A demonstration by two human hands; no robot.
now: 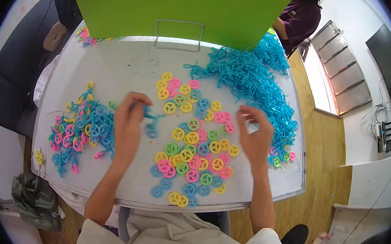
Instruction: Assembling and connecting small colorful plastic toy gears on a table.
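Note:
My left hand (130,118) is closed on a small blue plastic stick with a wheel (151,130), blurred by motion, above the table left of the loose wheels. Over the right side hovers my right hand (256,134), thumb and fingers curved and slightly apart, with nothing visible in it. Between the hands lie many small spoked plastic wheels (186,155) in yellow, pink, green and blue. A large heap of blue plastic sticks (244,73) spreads beyond and beside my right hand. Left of my left forearm is a pile of blue sticks with coloured wheels (78,130).
A green panel (182,9) with a wire handle (180,23) stands across the far side of the white table (103,63). Another person in a purple top (301,19) is at the far right. A dark green bag (35,201) hangs near the left front corner.

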